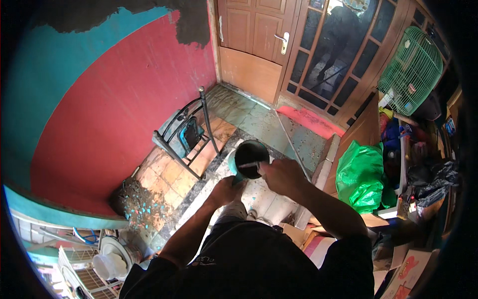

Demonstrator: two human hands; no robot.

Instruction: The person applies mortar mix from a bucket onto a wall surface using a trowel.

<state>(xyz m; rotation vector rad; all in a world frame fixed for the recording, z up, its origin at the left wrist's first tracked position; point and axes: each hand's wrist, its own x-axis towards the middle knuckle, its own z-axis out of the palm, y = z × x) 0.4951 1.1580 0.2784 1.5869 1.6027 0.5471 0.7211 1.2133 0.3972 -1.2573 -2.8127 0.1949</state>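
Note:
My left hand (226, 192) is closed round the handle of a teal dipper (232, 164), held in front of my body above the steps. Its round bowl faces up and looks dark grey inside; I cannot make out what it contains. My right hand (284, 176) is closed on a flat-bladed tool (247, 164), whose light blade lies across the mouth of the dipper. The grip hides the tool's handle, so its exact kind is unclear.
A black metal-framed chair (191, 132) stands by the red and teal wall (109, 104). Rubble (142, 204) litters the tiles. A stick (294, 144) leans near the door (256, 35). To the right are a green bag (361, 174) and green wire cage (413, 70).

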